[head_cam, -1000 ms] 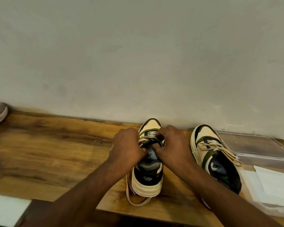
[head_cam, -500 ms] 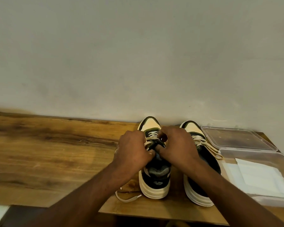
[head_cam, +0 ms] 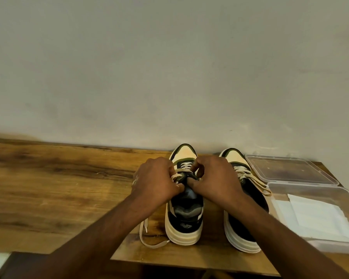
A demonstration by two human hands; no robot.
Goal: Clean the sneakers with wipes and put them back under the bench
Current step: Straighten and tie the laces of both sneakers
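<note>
Two cream, green and black sneakers stand side by side on the wooden bench point(head_cam: 58, 188), toes toward the wall. On the left sneaker point(head_cam: 184, 224) my left hand point(head_cam: 156, 183) and my right hand point(head_cam: 216, 178) both pinch the cream laces over the tongue. A loose lace end trails onto the bench at that shoe's left. My right forearm partly covers the right sneaker point(head_cam: 244, 234), whose laces hang loose. White wipes point(head_cam: 318, 218) lie in a clear plastic box point(head_cam: 310, 187) to the right of the shoes.
The box's clear lid point(head_cam: 290, 170) lies flat against the wall behind the box. A plain grey wall point(head_cam: 169, 67) rises directly behind the bench. The bench's front edge runs just under the shoe heels, with dark floor below it.
The view swung left then settled, and the right sneaker now stands closer beside the left one. Both hands stay on the left sneaker's laces, with only small finger movements.
</note>
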